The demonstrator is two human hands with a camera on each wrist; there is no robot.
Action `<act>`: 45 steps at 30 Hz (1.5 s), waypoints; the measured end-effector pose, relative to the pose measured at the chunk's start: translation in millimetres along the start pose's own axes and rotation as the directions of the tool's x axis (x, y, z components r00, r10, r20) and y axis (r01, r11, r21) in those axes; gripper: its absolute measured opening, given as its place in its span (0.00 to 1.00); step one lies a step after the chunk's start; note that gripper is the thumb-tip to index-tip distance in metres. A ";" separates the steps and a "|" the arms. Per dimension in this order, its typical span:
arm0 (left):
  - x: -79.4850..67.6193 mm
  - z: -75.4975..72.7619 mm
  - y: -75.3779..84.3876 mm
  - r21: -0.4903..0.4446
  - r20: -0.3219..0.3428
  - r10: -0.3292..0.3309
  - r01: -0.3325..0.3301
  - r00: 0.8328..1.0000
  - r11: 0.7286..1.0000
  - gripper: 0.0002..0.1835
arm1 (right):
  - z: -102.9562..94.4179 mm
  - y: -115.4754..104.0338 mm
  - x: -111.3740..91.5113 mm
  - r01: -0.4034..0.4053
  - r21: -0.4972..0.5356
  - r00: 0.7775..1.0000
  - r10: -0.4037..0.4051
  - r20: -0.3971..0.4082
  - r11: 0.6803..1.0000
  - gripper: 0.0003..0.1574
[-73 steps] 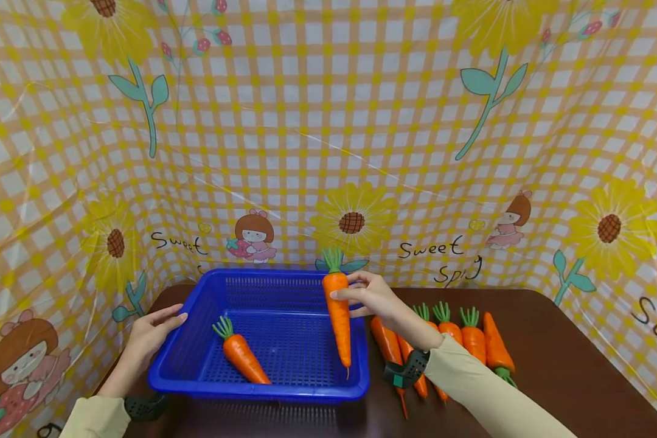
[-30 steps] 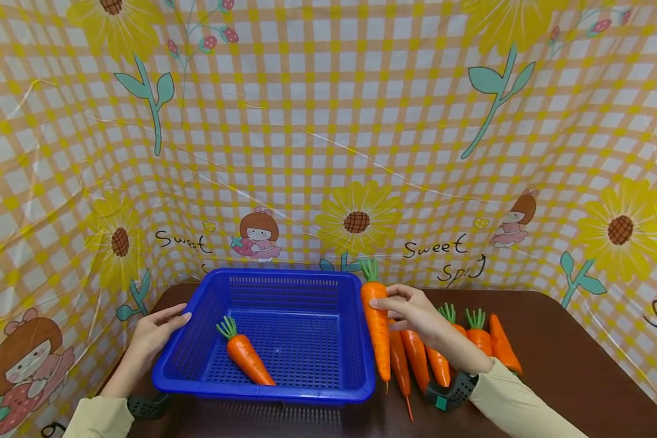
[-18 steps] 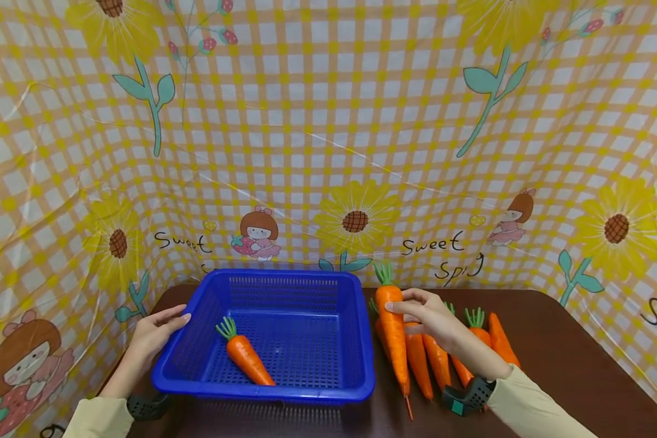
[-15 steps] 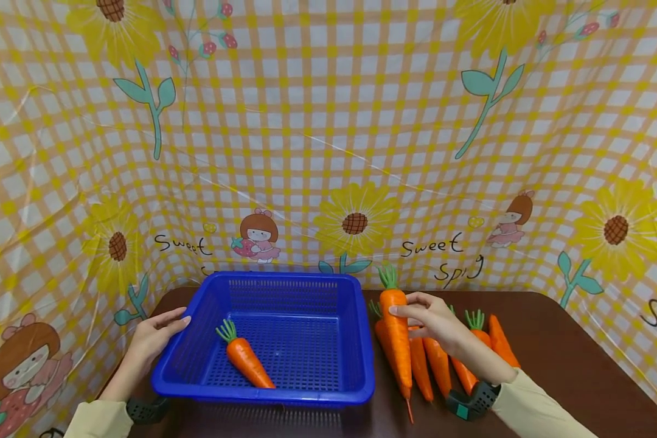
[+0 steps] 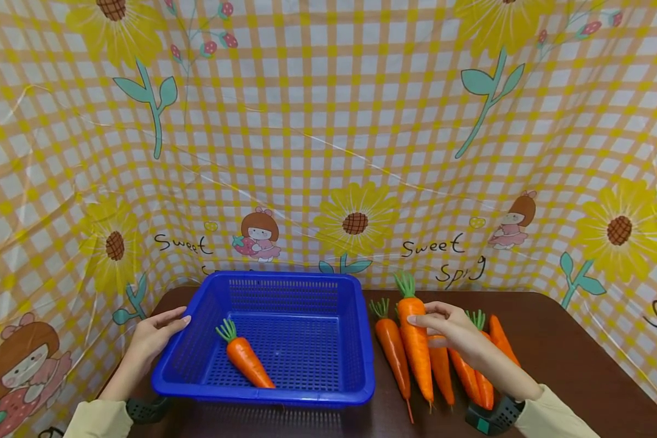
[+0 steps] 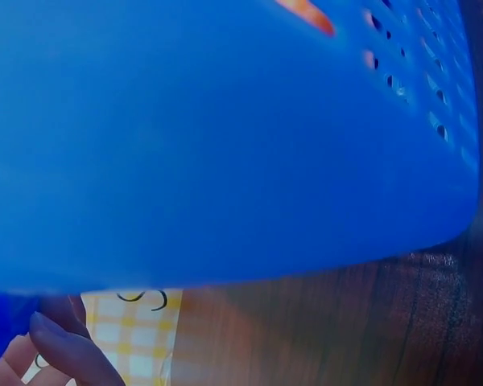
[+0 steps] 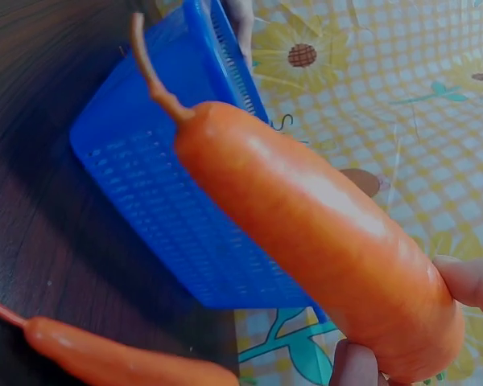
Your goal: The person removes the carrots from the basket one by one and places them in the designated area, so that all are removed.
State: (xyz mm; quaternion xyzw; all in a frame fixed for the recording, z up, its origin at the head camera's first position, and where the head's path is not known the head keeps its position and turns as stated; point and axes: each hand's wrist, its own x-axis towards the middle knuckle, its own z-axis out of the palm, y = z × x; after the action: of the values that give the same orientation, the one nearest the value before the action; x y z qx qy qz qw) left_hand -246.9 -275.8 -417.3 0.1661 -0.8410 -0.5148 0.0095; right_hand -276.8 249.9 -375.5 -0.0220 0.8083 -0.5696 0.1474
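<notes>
In the head view my right hand pinches an orange carrot with a green top, its thumb across the upper part. The carrot is held upright over the ones at the right of the blue basket; its thin root end and smooth side fill the right wrist view. My left hand holds the basket's left rim, and its thumb shows low in the left wrist view. Inside the basket lies one carrot, tilted, green top to the back left.
Right of the basket a slim carrot lies on the dark brown table. Several more lie farther right, among them a carrot partly behind the held one. A checked sunflower cloth walls in the back and sides.
My right hand has carried its carrot out from over the basket, rightward and down past the slim carrot, which shows whole now. The left hand keeps its place at the rim.
</notes>
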 end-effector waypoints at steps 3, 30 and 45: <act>-0.4 1.0 -0.4 0.000 -0.002 -0.004 0.004 1.000 1.000 0.37 | -4.6 3.5 -2.3 -0.007 -0.012 1.000 0.007 0.010 1.000 0.43; -6.3 0.1 -1.2 -0.050 0.043 0.007 -0.005 0.999 0.999 0.37 | -50.0 49.3 -14.9 -0.097 -0.038 0.995 0.097 0.024 0.995 0.47; -4.9 -0.9 0.1 -0.064 0.027 0.012 -0.010 1.000 0.998 0.37 | -71.8 59.1 -21.1 -0.116 -0.101 0.993 0.115 -0.015 0.988 0.53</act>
State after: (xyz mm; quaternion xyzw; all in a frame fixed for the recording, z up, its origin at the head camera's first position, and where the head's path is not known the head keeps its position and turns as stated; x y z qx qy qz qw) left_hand -242.1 -275.1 -416.0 0.1540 -0.8252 -0.5434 0.0064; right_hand -267.8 340.6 -403.7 0.0202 0.8367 -0.5185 0.1751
